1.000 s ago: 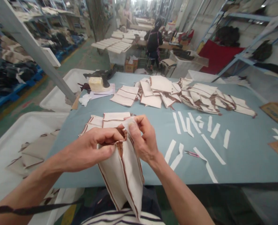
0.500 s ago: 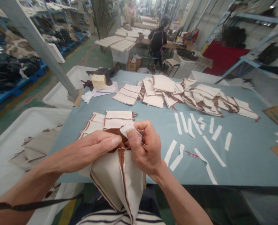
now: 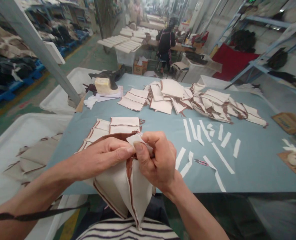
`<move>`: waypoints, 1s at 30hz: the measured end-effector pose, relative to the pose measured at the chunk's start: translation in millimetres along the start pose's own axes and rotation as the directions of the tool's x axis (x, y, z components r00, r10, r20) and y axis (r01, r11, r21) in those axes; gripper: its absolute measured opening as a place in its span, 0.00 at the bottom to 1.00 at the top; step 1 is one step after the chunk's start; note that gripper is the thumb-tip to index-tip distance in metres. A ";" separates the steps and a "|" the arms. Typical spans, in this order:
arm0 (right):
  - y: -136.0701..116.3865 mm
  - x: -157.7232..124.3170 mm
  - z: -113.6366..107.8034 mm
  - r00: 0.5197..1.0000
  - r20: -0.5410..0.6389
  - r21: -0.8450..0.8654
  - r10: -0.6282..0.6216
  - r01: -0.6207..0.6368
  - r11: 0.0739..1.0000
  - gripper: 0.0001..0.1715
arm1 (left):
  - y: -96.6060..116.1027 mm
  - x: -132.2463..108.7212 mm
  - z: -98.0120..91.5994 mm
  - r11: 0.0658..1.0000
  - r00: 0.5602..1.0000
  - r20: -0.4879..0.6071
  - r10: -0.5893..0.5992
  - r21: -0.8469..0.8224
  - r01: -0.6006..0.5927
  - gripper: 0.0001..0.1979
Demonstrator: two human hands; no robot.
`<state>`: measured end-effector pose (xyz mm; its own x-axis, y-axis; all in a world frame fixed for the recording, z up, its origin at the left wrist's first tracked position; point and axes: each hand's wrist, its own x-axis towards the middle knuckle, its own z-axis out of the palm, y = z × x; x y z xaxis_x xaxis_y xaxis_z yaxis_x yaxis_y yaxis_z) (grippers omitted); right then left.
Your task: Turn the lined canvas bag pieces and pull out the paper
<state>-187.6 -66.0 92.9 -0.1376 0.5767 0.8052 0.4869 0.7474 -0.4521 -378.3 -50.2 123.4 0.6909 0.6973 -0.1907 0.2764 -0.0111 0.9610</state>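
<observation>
A cream fabric pouch (image 3: pixel 115 183) with brown-bound seams hangs from both hands at the table's near edge, its opening upward. My left hand (image 3: pixel 108 153) is closed on the pouch's brown-lined rim, thumb on top. Beside it, my right hand (image 3: pixel 156 158) pinches a white strip (image 3: pixel 133 139) against the same rim with thumb and bent forefinger. The fingers inside the opening are hidden. Just beyond the hands lie flat cream pieces (image 3: pixel 124 125) with brown edging.
More white strips (image 3: pixel 222 158) and small thread snips (image 3: pixel 201 162) lie on the blue-grey table (image 3: pixel 162 126) at right. A pile of cream pouches (image 3: pixel 172 90) spans the back, near a yellowish block (image 3: pixel 103 85). White bins (image 3: pixel 3 146) stand left; a person (image 3: pixel 165 43) sits beyond.
The two hands have drawn closer together at the rim, and the left thumb now meets the white strip. The view has shifted slightly, moving the table contents left.
</observation>
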 end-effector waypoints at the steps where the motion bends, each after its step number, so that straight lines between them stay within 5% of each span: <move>1: 0.2 0.0 0.4 1.000 0.003 0.003 0.008 -0.008 1.000 0.04 | -1.2 -0.6 -0.4 1.000 1.000 0.005 0.003 -0.008 -0.003 0.26; 10: -0.6 1.8 5.0 0.979 0.109 0.091 0.175 -0.185 0.979 0.06 | -0.8 -10.6 -5.8 0.996 0.999 0.028 0.041 0.074 -0.042 0.18; 14: -1.9 3.0 3.9 0.960 0.158 0.101 0.230 -0.248 0.964 0.07 | 0.7 -10.5 -7.7 0.967 0.986 0.024 0.166 0.191 -0.167 0.14; 20: -5.4 3.1 -1.0 0.962 0.186 0.094 0.201 -0.221 0.971 0.11 | -4.0 -10.6 3.7 0.811 0.924 -0.122 0.363 0.530 -0.249 0.12; 26: -7.0 -0.5 4.1 0.976 0.126 0.111 0.179 -0.193 0.975 0.08 | 2.5 -6.2 22.7 0.904 0.913 -0.241 0.329 0.362 -0.230 0.12; 30: -2.5 -13.7 20.2 0.960 0.008 0.195 0.280 -0.276 0.941 0.08 | 1.0 -0.4 35.6 0.967 0.913 -0.339 0.226 0.193 -0.168 0.12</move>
<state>-204.4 -69.1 75.3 -0.0026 0.7655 0.6435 0.3281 0.6085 -0.7225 -354.6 -76.1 117.3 0.4668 0.8773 0.1113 0.2803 -0.2662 0.9223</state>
